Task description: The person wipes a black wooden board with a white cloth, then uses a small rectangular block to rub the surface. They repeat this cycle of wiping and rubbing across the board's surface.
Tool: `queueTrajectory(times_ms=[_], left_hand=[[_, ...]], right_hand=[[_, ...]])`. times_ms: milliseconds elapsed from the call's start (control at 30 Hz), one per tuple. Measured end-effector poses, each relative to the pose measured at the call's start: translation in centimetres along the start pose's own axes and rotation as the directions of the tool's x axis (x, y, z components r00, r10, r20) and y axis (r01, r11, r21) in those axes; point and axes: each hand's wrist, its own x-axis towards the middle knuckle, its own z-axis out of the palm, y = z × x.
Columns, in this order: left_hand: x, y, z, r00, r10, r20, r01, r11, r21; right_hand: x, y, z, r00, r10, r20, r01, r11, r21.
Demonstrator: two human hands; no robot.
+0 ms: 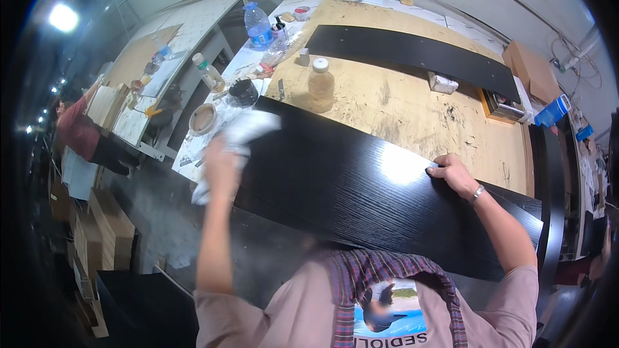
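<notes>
A long black wood-grain board (335, 174) lies across the near side of the workbench, a bright reflection on its glossy face. My left hand (222, 169), smeared by motion, is closed on a white cloth (251, 130) at the board's left end. Toward the board's right part, my right hand (453, 175) grips its far edge, thumb on the near side of the fingers. Just beyond the board stands a capped clear bottle (320, 85) of yellowish liquid. Near the cloth are a dark tub (243, 91) and an open round can (204, 118).
Another black board (412, 50) rests on small blocks (443, 82) farther back on the bench (387, 96). A large blue-tinted water bottle (258, 27) and a spray can (207, 72) stand at the left. At far left a person (84, 125) works by another table. A cardboard box (532, 71) sits at right.
</notes>
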Motion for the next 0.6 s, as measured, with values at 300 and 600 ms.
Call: queueTrajectory(times_ms=[300,600], left_hand=[[-6.4,20.9,-1.9,0.752,0.644,0.138,-0.559,0.735,-0.383],[-2.1,-0.7,-3.7,0.984,-0.150,-0.098,0.147,0.988,-0.037]], right_hand=[[0.6,1.5,0.7,1.000,-0.002,0.016,0.001,0.997,0.082],[-6.6,-4.5,-5.8,0.957,-0.071,-0.283,0.094,0.993,0.068]])
